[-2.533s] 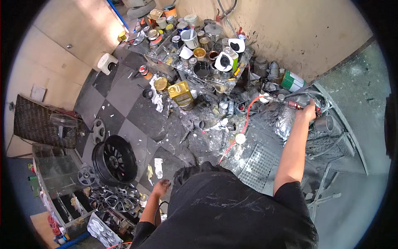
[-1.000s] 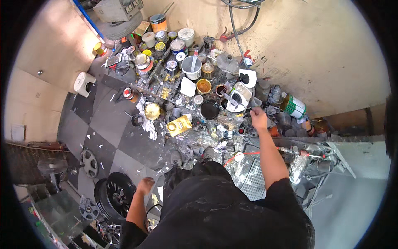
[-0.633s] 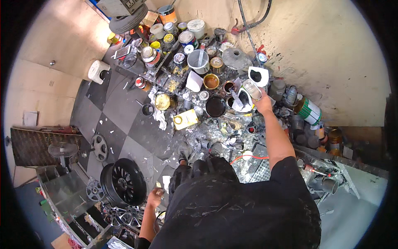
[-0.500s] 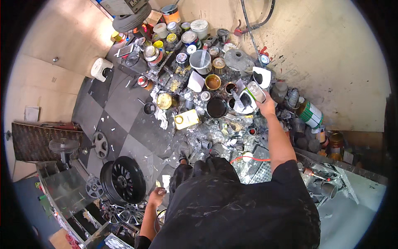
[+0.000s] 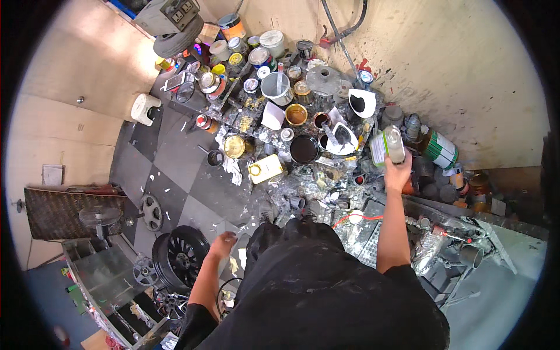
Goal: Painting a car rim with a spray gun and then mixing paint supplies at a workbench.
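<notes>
My right hand grips a translucent bottle with a green-and-white label, held above the right side of the paint clutter. To its left, a white paper strainer with dark stains rests by a can holding a stick. Another dark-stained white strainer stands farther back. An open can of black paint and an open can of brown paint sit nearby. My left hand hangs low beside the black wheel rim; its fingers are smeared, and nothing can be made out in them.
Several paint tins and a clear bucket crowd the far side. A yellow-white jug lies nearer. A large green-and-white tin leans at the right. A red hose crosses near my feet, and a metal bench edges the right.
My right hand has carried the bottle to the right and nearer, away from the stained strainer. My left hand has risen and moved slightly forward.
</notes>
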{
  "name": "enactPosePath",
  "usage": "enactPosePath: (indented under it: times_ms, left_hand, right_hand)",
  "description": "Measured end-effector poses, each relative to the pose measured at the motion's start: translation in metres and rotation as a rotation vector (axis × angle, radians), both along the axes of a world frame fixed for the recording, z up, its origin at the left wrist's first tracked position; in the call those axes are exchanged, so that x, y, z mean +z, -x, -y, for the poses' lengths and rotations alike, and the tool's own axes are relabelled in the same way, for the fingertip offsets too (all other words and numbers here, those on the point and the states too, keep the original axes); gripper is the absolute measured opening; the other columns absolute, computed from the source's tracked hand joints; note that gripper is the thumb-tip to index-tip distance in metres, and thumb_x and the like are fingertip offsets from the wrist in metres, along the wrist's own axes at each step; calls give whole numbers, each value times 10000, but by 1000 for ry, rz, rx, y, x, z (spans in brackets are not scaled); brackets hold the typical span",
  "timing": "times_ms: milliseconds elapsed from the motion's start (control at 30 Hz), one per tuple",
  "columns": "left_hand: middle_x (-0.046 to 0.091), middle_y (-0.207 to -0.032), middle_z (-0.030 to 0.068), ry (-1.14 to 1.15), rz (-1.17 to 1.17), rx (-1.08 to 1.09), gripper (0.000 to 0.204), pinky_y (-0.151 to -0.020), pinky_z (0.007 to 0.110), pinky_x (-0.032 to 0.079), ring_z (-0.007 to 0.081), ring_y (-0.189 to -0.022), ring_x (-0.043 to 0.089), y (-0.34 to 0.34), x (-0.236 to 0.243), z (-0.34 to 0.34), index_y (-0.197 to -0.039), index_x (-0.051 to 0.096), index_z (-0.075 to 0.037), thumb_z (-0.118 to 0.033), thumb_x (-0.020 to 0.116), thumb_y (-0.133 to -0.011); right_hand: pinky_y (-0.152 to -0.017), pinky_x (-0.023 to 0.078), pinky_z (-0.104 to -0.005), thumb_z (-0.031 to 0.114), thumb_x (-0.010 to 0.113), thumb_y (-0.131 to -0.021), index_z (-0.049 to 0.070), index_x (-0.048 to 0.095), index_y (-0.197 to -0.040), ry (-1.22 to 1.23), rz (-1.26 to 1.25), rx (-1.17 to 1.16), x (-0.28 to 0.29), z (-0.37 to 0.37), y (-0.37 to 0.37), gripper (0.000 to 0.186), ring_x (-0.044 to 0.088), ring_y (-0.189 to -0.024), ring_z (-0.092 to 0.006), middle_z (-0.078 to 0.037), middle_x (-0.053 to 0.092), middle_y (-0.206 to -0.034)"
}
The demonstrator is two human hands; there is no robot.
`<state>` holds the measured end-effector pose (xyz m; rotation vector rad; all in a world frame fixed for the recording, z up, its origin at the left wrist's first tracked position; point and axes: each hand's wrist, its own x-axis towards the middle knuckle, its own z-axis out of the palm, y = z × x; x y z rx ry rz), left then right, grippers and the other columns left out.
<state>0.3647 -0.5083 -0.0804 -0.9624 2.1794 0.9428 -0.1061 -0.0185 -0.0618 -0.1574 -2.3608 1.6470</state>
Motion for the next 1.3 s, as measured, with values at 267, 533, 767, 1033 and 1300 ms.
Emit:
enactPosePath:
  times_ms: [267,533,767,1033,1300]
  left_hand:
    - [741,-1237,148,-117,-132,-143,404,-951,415,560,299,-1097,732,94,32,-10,-1308,672,-81,-316,682,-980]
    - [736,-1148,197,-209,-264,-610,399,-940,431,560,358,-1053,716,197,73,-21,-1282,669,-40,-254,716,-948]
    - [623,-1359,194,-304,-620,-788,621,-1064,466,492,391,-1258,605,269,109,17,-1421,589,-98,-160,805,-842]
    - [576,-1437,147,-184,-693,-1009,857,-1121,494,428,369,-1322,537,288,123,93,-1496,524,-160,-240,889,-725]
    - [643,-1232,93,75,-565,-1043,719,-965,479,480,315,-1166,614,258,96,141,-1362,609,-142,-276,858,-701]
  right_hand:
    - [-960,517,-359,110,788,-905,-61,584,-1299,197,347,-168,-2,-26,-94,476,658,-1042,-212,-123,699,-1145]
    - [-933,526,-372,50,787,-846,-59,600,-1257,-11,220,-14,33,32,-158,465,670,-1013,-225,-138,711,-1120]
    - [-905,552,-428,191,880,-661,-12,616,-1219,-203,148,351,73,163,-182,649,700,-969,-345,-186,702,-1050]
    - [-1044,525,-473,294,884,-696,124,554,-1424,-409,378,852,53,330,-186,817,642,-1212,-404,-189,629,-1359]
    - [-1114,478,-456,386,895,-722,124,515,-1483,-328,382,1074,14,386,-180,889,584,-1310,-398,-191,570,-1468]
